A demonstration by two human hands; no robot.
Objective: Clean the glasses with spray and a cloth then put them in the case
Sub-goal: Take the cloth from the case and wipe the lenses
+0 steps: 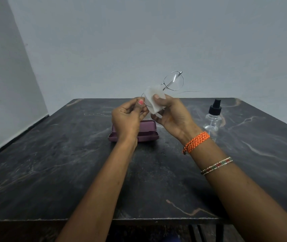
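The dark marbled tabletop [69, 163] is carrying the rest of the kit: a purple case [148, 131] is lying open near the middle, under the raised hands, and a clear spray bottle [212, 119] is standing upright to the right, well apart from the case.

Above the case, both hands are holding the work up in the air. The right hand [172, 114] is pinching a folded white cloth [154, 100] closed around one lens, thumb on the near face. The left hand [127, 117] is closing its fingertips on thin wire at the left end of the frame — whether that is the rim or a temple arm, I cannot tell.

The glasses [173, 81] are tilting up to the right, the free lens standing clear of the cloth. They are looking light and thin-wired, likely easy to bend and, if damp from spray, slippery on the lens. So the frame edge is probably the safer place for a grip, with only light pressure through the soft cloth — which should be yielding and shaping itself to the lens.
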